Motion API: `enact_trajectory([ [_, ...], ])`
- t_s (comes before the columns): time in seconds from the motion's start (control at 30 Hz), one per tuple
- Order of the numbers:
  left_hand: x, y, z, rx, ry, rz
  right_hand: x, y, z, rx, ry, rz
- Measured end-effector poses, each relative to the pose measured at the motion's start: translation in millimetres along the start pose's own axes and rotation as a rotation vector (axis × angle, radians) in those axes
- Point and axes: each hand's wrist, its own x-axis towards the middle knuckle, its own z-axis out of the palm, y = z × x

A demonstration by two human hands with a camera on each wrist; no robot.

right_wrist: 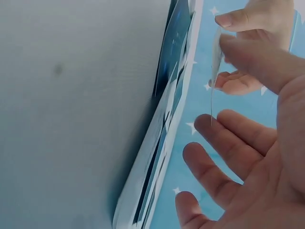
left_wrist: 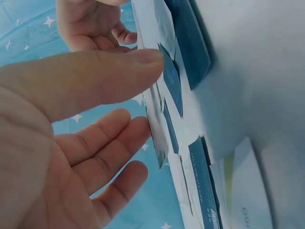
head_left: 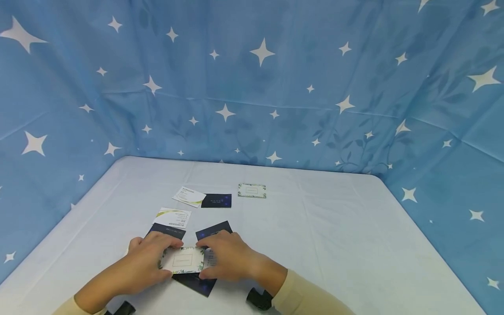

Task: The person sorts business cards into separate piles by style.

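Observation:
A white business card with a leafy border is held level above the other cards. My left hand pinches its left end between thumb and fingers. At the opposite end, my right hand has thumb and index finger on the card's edges. In the right wrist view the card appears edge-on, apart from the cards lying on the table. Below it a dark blue card pokes out toward me. Another dark card lies beyond my right hand, and one more beyond my left, both partly covered.
A white card with a gold curve overlaps the dark card at left. Farther back, a similar white card touches a dark blue card. A leafy-bordered card lies alone. A starry blue curtain hangs behind the white table.

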Motion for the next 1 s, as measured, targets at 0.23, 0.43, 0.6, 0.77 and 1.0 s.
enact_trajectory([
  [0.23, 7.9, 6.8, -3.6, -0.038, 0.012, 0.013, -8.2, 9.9, -4.4, 0.064, 0.098, -0.003],
  [0.43, 15.9, 11.1, -4.3, -0.073, 0.043, 0.012, -22.6, 24.7, -16.5, 0.17, 0.134, 0.07],
  [0.6, 32.2, 14.8, -2.6, -0.089, 0.088, 0.086, -32.9, 39.2, -25.0, 0.206, 0.174, 0.117],
  [0.77, 63.3, 20.6, 1.8, -0.104, 0.089, 0.112, -39.6, 60.3, -31.4, 0.218, 0.267, 0.115],
  [1.0, 120.8, 30.1, 9.6, -0.114, 0.06, 0.129, -33.7, 100.6, -39.1, 0.171, 0.355, 0.161],
])
